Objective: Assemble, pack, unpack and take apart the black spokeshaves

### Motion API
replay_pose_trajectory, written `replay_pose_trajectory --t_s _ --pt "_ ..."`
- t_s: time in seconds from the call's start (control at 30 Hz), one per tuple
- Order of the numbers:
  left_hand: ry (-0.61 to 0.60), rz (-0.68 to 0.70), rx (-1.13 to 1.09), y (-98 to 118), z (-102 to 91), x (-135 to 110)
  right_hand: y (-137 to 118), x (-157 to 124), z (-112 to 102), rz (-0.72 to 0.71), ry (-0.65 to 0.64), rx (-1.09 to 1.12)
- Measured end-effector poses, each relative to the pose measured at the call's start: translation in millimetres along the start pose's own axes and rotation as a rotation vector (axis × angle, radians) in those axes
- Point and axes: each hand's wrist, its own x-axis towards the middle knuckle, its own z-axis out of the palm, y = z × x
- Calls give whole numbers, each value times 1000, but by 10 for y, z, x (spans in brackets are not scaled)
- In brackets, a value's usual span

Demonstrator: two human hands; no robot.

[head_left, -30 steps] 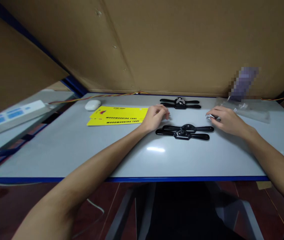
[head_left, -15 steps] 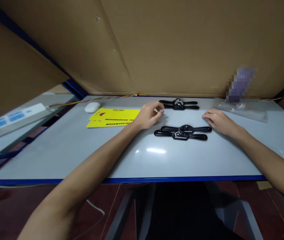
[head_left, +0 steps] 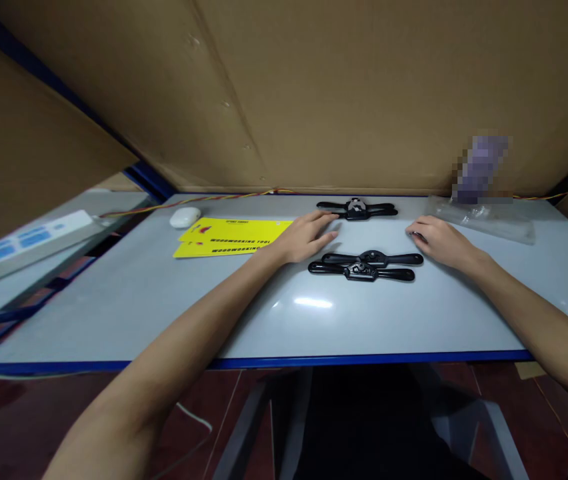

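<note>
Two black spokeshaves lie close together at the table's back, the front one a black spokeshave (head_left: 357, 215) with its body in front of the other's. My left hand (head_left: 307, 237) is open, thumb apart, and its fingertips reach the left handle of that front tool. My right hand (head_left: 434, 239) rests on the table with its fingers curled closed; a small dark, shiny thing shows at the fingertips, too little to name. Between the hands and nearer to me lie two more, a black spokeshave (head_left: 391, 260) behind and another black spokeshave (head_left: 337, 269) in front, overlapping.
Yellow cards (head_left: 234, 233) printed with woodworking lettering lie left of my left hand. Behind them sits a white rounded case (head_left: 185, 217). A clear plastic bag (head_left: 504, 225) and a blurred purple object (head_left: 481, 167) are at the back right. A white power strip (head_left: 34, 243) lies far left.
My left hand has opened from a curled shape, its fingers now stretched toward the back spokeshaves. My right hand has shifted slightly, and the dark thing at its fingertips shows more.
</note>
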Motion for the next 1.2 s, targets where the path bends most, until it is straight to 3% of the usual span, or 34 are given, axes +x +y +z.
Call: replay_pose_trajectory --t_s 0.27,0.4,0.53,0.73,0.9,1.2 --pt "87 -29 110 108 24 58 -29 15 -13 8 -17 -47" --pt "39 -43 169 72 11 81 3 30 18 41 10 -11" --pt "21 -6 82 -6 -36 78 35 43 49 65 43 27" --pt "-25 92 -82 29 -111 44 -9 39 50 98 173 89" --pt "-36 145 -169 151 -122 9 -203 6 -5 151 319 142" --pt "11 144 -144 379 -20 -29 -531 8 25 -26 138 250"
